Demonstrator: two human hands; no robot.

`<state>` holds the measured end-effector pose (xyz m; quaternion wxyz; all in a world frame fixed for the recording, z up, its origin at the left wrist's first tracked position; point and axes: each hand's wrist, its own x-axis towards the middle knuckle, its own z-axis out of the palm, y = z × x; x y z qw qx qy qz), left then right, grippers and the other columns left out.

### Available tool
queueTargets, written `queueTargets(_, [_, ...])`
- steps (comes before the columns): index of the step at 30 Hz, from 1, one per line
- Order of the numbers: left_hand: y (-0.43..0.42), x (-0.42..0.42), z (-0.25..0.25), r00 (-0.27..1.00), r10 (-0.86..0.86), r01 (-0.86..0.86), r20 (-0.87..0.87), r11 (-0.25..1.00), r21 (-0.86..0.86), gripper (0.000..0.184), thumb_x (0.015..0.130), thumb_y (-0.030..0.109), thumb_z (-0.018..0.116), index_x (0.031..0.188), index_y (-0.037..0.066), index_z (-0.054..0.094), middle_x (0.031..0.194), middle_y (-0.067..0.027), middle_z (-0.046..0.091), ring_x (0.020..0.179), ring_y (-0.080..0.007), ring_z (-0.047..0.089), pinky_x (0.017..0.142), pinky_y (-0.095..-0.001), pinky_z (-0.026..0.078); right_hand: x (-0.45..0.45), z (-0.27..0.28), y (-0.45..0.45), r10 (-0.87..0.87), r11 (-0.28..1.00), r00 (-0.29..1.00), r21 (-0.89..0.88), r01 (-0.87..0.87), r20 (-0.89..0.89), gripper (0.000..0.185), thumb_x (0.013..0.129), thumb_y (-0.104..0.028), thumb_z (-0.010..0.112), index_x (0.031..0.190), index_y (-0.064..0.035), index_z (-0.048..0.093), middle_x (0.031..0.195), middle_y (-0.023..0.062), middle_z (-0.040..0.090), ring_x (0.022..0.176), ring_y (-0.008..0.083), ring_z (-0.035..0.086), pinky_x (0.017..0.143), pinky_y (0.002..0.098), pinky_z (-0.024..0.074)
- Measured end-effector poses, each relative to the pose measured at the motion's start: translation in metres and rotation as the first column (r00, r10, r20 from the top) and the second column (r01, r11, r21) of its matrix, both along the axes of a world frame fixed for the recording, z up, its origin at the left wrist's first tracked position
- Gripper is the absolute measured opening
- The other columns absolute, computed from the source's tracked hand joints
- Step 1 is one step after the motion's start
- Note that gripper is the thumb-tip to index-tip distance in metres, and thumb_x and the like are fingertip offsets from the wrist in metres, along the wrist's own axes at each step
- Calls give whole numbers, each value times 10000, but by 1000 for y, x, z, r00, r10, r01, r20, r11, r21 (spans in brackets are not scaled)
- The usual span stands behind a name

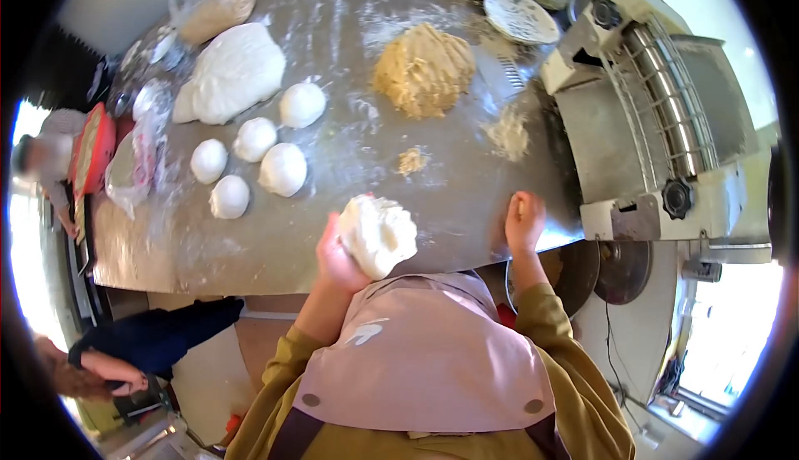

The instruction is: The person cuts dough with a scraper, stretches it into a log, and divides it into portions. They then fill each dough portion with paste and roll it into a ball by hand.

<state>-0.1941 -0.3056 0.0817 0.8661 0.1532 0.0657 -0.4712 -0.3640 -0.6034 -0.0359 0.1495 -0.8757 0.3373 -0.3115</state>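
My left hand point(339, 256) is wrapped round a piece of white dough point(379, 234), held over the front edge of the metal table; its surface looks folded and dented. Over the table's edge to the right, my right hand point(524, 220) is closed, and what its fingers hold, if anything, is too small to make out. Several round white dough balls point(284, 170) sit on the left of the table, beside a large slab of white dough point(235, 73). A big mound of crumbly tan filling point(424, 69) lies farther back, with a small clump of filling point(411, 160) in front of it.
A dough roller machine point(666, 111) with a guard stands at the right. Near the mound are a flat scraper point(502, 71), scattered flour point(509, 133) and a floured dish point(522, 17). Plastic bags point(212, 7) lie back left. Another person point(158, 343) is at the lower left.
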Motion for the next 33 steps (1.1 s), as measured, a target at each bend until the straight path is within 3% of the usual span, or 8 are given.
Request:
queueTargets(5, [-22,6,-6,998,-29,27,61,999,29,618,969,486,404,1369,16,439,1358,-156,514,1256,-332,490,1066,-484,382,77,121,79,-80,686,895,676,-270,438,188,893,-94,656,1072,-43,628,986,136,651,917,300,626,800,343,514])
queueTargets(9, [-30,5,-1,996,-57,62,-62,995,84,636,967,541,403,1377,57,450,1366,-142,511,1263,-312,487,1078,-478,370,114,166,136,484,833,780,65,-550,396,222,823,-37,683,1038,-52,628,1041,139,645,969,326,627,851,386,519])
queueTargets(15, [-27,17,-9,999,19,-11,-45,986,166,510,979,492,471,1307,103,495,1306,-95,547,1221,-264,519,1030,-442,427,131,144,164,755,590,643,292,-753,130,448,956,-349,531,1263,-25,551,1330,179,518,1280,339,464,1060,455,382])
queueTargets(18, [-20,27,-3,999,24,-32,39,976,216,516,966,459,521,1328,94,483,1295,-99,567,1195,-269,547,1032,-448,428,137,120,151,185,-121,646,669,-733,741,508,995,-423,477,1301,-20,523,1333,124,532,1223,280,510,1074,409,374])
queueTargets(20, [-13,37,-13,999,48,-43,-25,986,159,522,954,404,559,1351,80,462,1283,-108,581,1176,-279,566,1027,-464,436,151,149,133,-257,-272,646,587,-762,719,651,1001,-547,370,1360,-11,456,1388,105,493,1259,251,484,1111,386,333])
queueTargets(23, [-6,46,-11,990,129,-123,-54,986,112,550,948,375,565,1378,60,427,1302,-127,563,1197,-301,548,1026,-485,433,164,115,92,32,171,788,774,-610,614,552,983,-438,511,1355,-33,466,1370,166,502,1295,276,469,1100,385,351])
queueTargets(26, [9,45,-16,981,194,-195,-27,981,-19,558,939,360,567,1387,62,418,1315,-133,553,1204,-322,540,1032,-490,428,175,50,81,525,772,849,388,-504,57,522,933,-327,616,1348,-43,475,1370,198,488,1293,330,464,1070,411,390])
queueTargets(33, [46,36,-31,985,143,-131,-91,982,133,616,851,272,672,1378,60,434,1348,-149,519,1242,-348,499,1039,-537,405,223,-18,73,634,770,772,121,-626,-49,248,849,-118,686,1091,-96,636,1125,127,578,1098,340,543,911,413,479])
